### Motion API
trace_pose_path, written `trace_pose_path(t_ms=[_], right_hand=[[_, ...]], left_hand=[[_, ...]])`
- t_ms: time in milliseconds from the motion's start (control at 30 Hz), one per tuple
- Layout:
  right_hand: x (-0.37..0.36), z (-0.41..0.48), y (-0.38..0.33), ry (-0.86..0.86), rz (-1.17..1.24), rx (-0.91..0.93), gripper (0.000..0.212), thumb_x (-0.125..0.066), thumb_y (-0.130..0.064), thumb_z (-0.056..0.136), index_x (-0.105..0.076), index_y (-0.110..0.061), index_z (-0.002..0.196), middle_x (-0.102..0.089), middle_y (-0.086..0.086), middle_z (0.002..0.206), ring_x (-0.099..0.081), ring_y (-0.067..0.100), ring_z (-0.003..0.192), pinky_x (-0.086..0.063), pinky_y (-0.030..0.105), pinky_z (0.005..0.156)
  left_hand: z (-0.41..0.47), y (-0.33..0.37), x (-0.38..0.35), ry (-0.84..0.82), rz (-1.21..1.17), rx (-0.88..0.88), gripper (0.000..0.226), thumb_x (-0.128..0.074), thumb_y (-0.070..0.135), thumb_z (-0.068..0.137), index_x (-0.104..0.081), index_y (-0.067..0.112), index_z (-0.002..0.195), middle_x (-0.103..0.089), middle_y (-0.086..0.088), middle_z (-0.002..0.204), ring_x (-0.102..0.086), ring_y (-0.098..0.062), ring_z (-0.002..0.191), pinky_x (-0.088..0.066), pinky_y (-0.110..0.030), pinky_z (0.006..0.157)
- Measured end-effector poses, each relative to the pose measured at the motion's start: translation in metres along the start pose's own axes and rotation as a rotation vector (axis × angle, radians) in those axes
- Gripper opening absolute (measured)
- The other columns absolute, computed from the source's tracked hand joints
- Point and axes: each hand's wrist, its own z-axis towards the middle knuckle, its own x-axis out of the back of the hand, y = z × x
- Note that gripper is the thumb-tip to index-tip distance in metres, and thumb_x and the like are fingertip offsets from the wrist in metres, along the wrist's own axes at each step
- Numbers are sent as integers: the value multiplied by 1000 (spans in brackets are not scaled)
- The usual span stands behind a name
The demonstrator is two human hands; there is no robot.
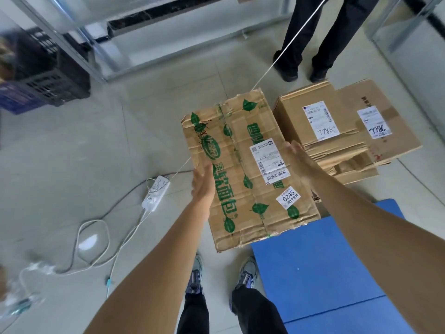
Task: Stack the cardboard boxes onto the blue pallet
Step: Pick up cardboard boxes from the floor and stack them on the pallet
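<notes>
The left hand (203,182) lay flat against the left side of a leaf-printed box (243,169), and the right hand (298,155) pressed flat against its right side. The two hands were set apart with fingers straight, and the box was carried between the palms. The box was shut, its top flaps meeting along a taped seam, so nothing inside showed. Its top carried green leaves and lettering, a white shipping label and a small sticker reading 0245. It hung tilted above the tiled floor (84,141), its near right corner over the near left edge of the blue pallet (325,261). Just beyond the right hand stood a closed brown box (310,121) with a label marked 7786, and touching its right side was a second closed brown box (380,131) with the same number. Both sat on crushed cardboard (346,165) at the pallet's far end. A white power strip (156,192) with trailing cables lay on the floor to the left. A black crate (48,75) stood at the far left, its contents too blurred to tell. Another person's legs (313,32) stood behind the boxes.
</notes>
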Motion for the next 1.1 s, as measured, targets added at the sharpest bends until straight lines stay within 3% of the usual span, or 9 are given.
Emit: trace_pose_path(t_ms=[100, 200, 267, 367, 600, 800, 867, 967, 1100], right_hand=[[-3, 13, 6, -24, 18, -31, 81, -12, -69, 104, -6, -18, 167, -2, 3, 175, -2, 24, 161, -6, 58, 127], [-6, 18, 9, -61, 61, -65, 85, -12, -73, 102, -15, -17, 166, -13, 6, 174, -15, 31, 159, -13, 59, 126], [-8, 20, 13, -74, 88, -61, 87, -13, -74, 101, -21, -16, 165, -24, 9, 171, -25, 34, 156, -18, 60, 125], [-11, 24, 17, -37, 125, -99, 85, -13, -74, 102, -18, -18, 166, -20, 7, 172, -19, 33, 158, -14, 57, 124], [-15, 16, 15, -19, 284, -95, 73, -15, -64, 106, -48, -18, 152, -55, 14, 151, -52, 31, 134, -37, 47, 107], [-28, -11, 7, -10, 307, -165, 86, -12, -77, 98, -28, -22, 163, -35, 14, 166, -31, 38, 153, -21, 67, 122], [-33, -25, 1, 21, 343, -157, 87, -15, -78, 97, -23, -24, 165, -27, 12, 170, -24, 38, 156, -15, 68, 123], [-39, -46, -11, 81, 391, -146, 83, -20, -75, 100, -18, -24, 166, -17, 12, 172, -16, 38, 157, -8, 67, 124], [-38, -80, -26, 161, 454, -128, 80, -23, -71, 102, -21, -22, 165, -21, 13, 171, -21, 37, 156, -12, 62, 124]], left_hand=[[9, -5, 0, 43, -53, 40, 84, -29, 76, 99, 4, 36, 164, 1, -1, 175, -7, -33, 160, -11, -63, 125], [15, -9, 2, 14, -123, 101, 93, -31, 85, 91, 4, 39, 164, -4, -1, 175, -13, -30, 159, -13, -60, 124], [17, -11, 2, -24, -155, 135, 102, -34, 93, 83, -4, 39, 165, -10, 0, 174, -17, -28, 158, -15, -59, 123], [19, -13, 3, -53, -169, 142, 109, -37, 100, 73, -21, 39, 162, -22, 1, 171, -25, -26, 155, -19, -58, 121], [14, -13, 8, -75, -195, 95, 109, -43, 103, 65, -31, 44, 157, -39, 1, 164, -40, -27, 146, -29, -59, 117], [0, -17, 33, -59, -173, 81, 97, -42, 98, 73, -34, 47, 156, -38, 3, 164, -38, -26, 148, -30, -60, 119], [-7, -18, 45, -68, -159, 66, 92, -41, 95, 76, -37, 47, 154, -42, 2, 162, -41, -27, 146, -32, -61, 118], [-17, -17, 61, -89, -154, 23, 83, -39, 90, 85, -34, 47, 156, -39, 3, 164, -39, -27, 148, -33, -52, 116], [-36, -10, 79, -113, -149, -5, 79, -41, 84, 90, -32, 46, 158, -37, 7, 165, -38, -23, 149, -37, -48, 112]])
